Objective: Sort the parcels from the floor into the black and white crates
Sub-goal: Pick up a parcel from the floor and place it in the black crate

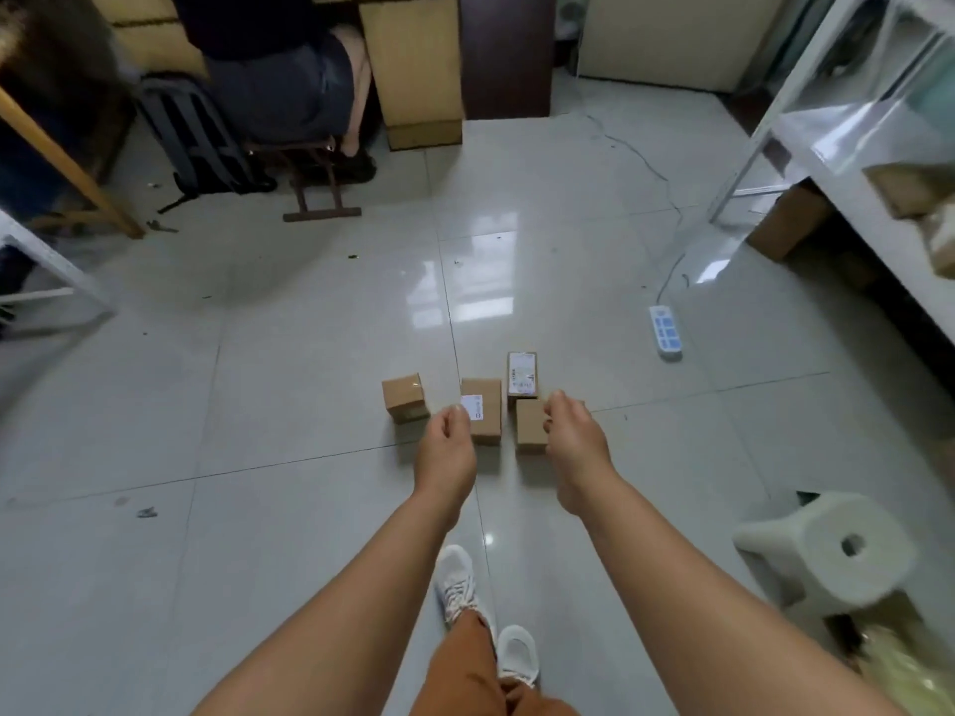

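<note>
Several small cardboard parcels stand on the tiled floor ahead of me. One plain parcel (404, 403) is at the left. A taller parcel with a white label (486, 410) stands in the middle. Behind and to the right lies a parcel with a large printed label (522, 373), and a plain parcel (529, 430) stands in front of it. My left hand (447, 447) reaches out over the middle parcel, fingers loosely curled, holding nothing. My right hand (573, 436) hovers at the right plain parcel, fingers curled, holding nothing. No black or white crate is in view.
A white power strip (665, 332) with its cable lies on the floor at the right. A white stool (837, 550) stands at the lower right, a white shelf unit (868, 95) above it. A seated person (289, 80) and a dark backpack (201, 136) are at the back left.
</note>
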Available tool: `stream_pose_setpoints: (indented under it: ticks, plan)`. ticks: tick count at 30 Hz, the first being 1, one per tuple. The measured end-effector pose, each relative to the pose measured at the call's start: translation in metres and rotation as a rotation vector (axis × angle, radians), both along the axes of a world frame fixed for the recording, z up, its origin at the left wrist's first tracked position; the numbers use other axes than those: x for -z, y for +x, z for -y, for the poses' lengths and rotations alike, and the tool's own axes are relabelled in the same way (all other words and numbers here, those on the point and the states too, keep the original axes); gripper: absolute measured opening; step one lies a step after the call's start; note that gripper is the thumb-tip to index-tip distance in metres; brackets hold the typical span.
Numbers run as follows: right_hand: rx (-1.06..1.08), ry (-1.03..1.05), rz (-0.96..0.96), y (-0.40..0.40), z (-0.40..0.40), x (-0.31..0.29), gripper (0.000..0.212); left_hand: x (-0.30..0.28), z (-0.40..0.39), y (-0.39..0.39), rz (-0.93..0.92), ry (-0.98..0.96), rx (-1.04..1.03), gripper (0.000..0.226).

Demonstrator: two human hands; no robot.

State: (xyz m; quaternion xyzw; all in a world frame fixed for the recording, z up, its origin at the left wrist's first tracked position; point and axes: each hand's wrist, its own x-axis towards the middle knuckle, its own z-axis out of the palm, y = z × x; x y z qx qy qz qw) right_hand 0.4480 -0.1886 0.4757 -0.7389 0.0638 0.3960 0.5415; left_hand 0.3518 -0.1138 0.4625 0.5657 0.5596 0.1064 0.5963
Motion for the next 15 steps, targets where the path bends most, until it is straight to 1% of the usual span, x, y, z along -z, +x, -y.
stream_pose_setpoints:
  ticks: [1,3,4,6,7,8,10,12,15]
  plan:
    - [0.025,-0.006,0.003,0.011,-0.001,0.004,0.023,0.006,-0.004,0.010,0.002,-0.014,0.022,0.025]
    - [0.075,-0.022,0.006,0.029,-0.006,0.010,0.022,0.018,-0.015,0.030,0.014,-0.048,0.052,0.032]
    - [0.097,-0.035,0.000,0.037,-0.010,0.013,0.026,0.024,-0.021,0.039,0.016,-0.066,0.074,0.036]
    - [0.126,-0.054,-0.022,0.055,-0.017,0.022,0.032,0.036,-0.034,0.057,0.009,-0.102,0.111,0.031]
    - [0.135,-0.061,-0.035,0.064,-0.022,0.029,0.030,0.040,-0.040,0.067,0.004,-0.114,0.131,0.026]
    - [0.144,-0.067,-0.047,0.072,-0.027,0.035,0.028,0.044,-0.047,0.076,0.000,-0.118,0.148,0.025]
    - [0.158,-0.094,-0.065,0.089,-0.035,0.052,0.026,0.054,-0.060,0.096,-0.001,-0.133,0.174,0.030]
    - [0.173,-0.113,-0.066,0.107,-0.039,0.070,0.017,0.073,-0.071,0.113,-0.009,-0.152,0.190,0.031]
    - [0.192,-0.152,-0.052,0.136,-0.039,0.100,0.020,0.107,-0.083,0.136,-0.039,-0.159,0.189,0.031]
